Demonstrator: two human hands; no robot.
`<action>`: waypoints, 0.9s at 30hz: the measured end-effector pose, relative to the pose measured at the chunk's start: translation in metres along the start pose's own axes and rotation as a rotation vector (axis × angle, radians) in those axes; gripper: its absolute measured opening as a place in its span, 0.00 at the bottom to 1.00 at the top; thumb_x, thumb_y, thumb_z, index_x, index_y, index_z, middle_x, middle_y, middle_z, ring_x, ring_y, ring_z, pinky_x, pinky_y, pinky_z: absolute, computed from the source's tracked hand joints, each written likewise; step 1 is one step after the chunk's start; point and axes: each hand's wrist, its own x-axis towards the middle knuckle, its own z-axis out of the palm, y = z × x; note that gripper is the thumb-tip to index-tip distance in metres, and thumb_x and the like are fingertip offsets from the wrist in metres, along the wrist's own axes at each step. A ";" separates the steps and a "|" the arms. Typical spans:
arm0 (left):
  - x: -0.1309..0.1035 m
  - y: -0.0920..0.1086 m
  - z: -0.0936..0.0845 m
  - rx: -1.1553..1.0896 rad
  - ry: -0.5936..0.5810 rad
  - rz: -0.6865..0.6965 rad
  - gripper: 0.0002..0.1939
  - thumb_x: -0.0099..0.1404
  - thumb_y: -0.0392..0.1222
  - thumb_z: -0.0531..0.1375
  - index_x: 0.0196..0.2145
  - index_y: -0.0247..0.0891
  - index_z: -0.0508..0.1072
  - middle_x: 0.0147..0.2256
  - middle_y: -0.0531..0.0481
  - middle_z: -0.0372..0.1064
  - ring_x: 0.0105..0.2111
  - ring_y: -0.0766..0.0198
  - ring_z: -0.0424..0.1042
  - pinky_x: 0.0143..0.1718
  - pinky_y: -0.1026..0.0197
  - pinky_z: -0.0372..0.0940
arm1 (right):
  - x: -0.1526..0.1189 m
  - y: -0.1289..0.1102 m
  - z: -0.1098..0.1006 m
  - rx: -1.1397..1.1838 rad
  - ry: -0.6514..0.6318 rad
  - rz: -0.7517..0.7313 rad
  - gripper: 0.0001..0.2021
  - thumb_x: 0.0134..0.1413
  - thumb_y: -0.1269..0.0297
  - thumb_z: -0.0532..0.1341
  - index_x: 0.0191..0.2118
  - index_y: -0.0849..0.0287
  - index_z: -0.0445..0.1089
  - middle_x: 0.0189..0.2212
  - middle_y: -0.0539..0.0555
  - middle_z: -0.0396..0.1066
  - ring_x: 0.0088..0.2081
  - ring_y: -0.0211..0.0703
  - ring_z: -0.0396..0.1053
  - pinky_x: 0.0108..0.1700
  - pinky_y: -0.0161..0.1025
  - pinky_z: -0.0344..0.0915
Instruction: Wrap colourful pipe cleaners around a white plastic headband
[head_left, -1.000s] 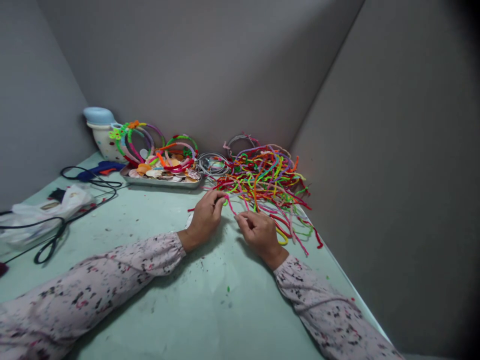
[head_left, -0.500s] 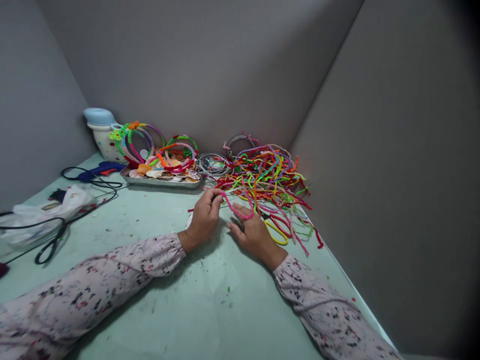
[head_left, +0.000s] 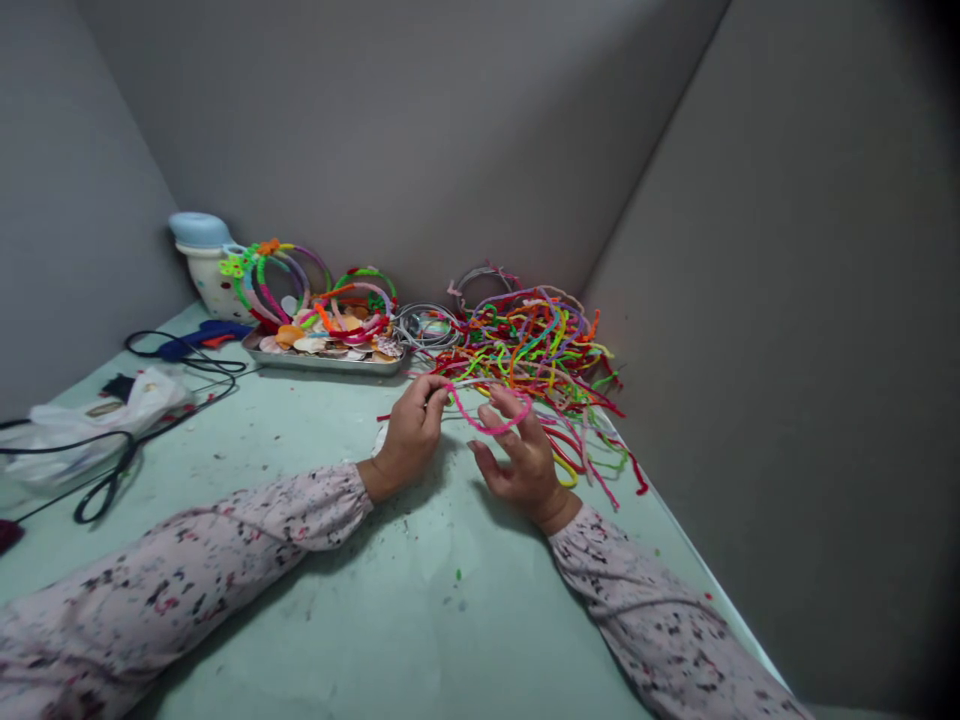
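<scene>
The left hand pinched a pink wire; the right hand, fingers spread, hooked it. The pile lay just behind, the tabletop bare in front.

One head-worn view — looking forward and down, close over the table — faces a grey corner

left hand: fingertips pinched, wrist low | right hand: palm up, fingers spread, curled
</scene>
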 end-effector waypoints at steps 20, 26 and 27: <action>0.002 0.000 -0.001 0.022 -0.002 -0.019 0.07 0.67 0.40 0.51 0.38 0.38 0.67 0.35 0.50 0.68 0.36 0.63 0.67 0.39 0.62 0.61 | -0.001 -0.004 -0.004 0.025 -0.044 -0.116 0.23 0.58 0.72 0.57 0.56 0.41 0.65 0.59 0.54 0.60 0.58 0.48 0.64 0.54 0.49 0.68; -0.003 0.002 0.002 0.013 -0.145 0.050 0.08 0.68 0.39 0.51 0.39 0.37 0.68 0.36 0.49 0.69 0.37 0.63 0.66 0.41 0.61 0.62 | 0.000 0.006 0.004 -0.074 0.046 0.081 0.27 0.58 0.70 0.58 0.62 0.53 0.55 0.54 0.61 0.63 0.56 0.51 0.63 0.55 0.52 0.66; -0.004 0.003 0.002 0.005 -0.184 0.066 0.08 0.68 0.39 0.51 0.39 0.37 0.68 0.35 0.49 0.69 0.36 0.64 0.66 0.40 0.61 0.62 | 0.000 0.007 0.004 -0.094 0.058 0.095 0.26 0.58 0.69 0.58 0.61 0.53 0.56 0.52 0.61 0.64 0.55 0.51 0.64 0.55 0.52 0.65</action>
